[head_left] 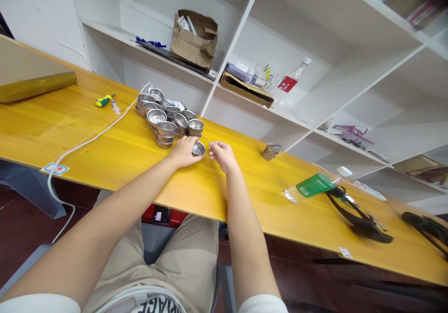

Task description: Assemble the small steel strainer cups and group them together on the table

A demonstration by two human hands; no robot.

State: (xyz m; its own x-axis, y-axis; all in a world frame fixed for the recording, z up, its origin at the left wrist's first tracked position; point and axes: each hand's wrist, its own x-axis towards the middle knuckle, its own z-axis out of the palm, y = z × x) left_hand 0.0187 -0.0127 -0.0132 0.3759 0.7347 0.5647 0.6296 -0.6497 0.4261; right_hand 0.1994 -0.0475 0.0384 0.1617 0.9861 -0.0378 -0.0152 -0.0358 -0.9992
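A small perforated metal strainer cup (199, 149) stands on the yellow table with its open top facing up. My left hand (184, 151) is wrapped around its left side, fingers behind the rim and thumb in front. Just to the right, my right hand (221, 155) pinches a thin curved wire (211, 162) close to the cup. Whether the wire touches the cup is too small to tell. Behind my left hand is a cluster of similar cups (166, 128), many of them stacked. Farther right stands a separate short stack of cups (270, 151).
A white cable (101, 135) crosses the table on the left, past a green-and-yellow screwdriver (103, 100). To the right lie a green-labelled bottle (315, 185) and a black headset strap (360, 222). White shelves (238, 28) with a cardboard box (194, 38) rise behind the table.
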